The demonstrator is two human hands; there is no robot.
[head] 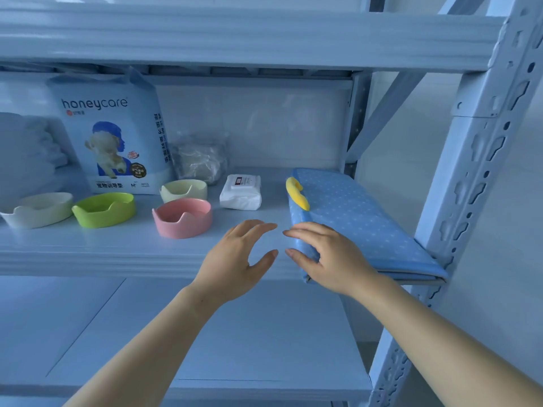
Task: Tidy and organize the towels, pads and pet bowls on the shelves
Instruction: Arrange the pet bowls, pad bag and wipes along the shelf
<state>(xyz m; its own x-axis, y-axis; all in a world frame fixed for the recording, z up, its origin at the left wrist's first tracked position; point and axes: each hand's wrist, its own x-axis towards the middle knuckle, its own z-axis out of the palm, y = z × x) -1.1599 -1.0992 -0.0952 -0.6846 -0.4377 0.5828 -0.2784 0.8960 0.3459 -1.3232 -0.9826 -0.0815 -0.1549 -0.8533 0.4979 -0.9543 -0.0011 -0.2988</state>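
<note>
A folded blue dotted pad [361,218] with a yellow tab lies at the right end of the middle shelf [117,248]. My right hand [326,254] rests on its front left corner with relaxed fingers. My left hand [238,259] hovers open just left of it, above the shelf's front edge, holding nothing. Pet bowls stand in a loose row: pink [182,217], cream [183,190], green [104,209] and white [38,209]. A pack of honeycare training pads [113,133] stands upright at the back. White towels [26,148] are piled at the far left.
A white wipes packet [241,192] lies between the pink bowl and the blue pad. A clear plastic bag [201,160] sits behind the cream bowl. A perforated steel upright [482,183] bounds the shelf on the right. A lower shelf [235,333] lies beneath.
</note>
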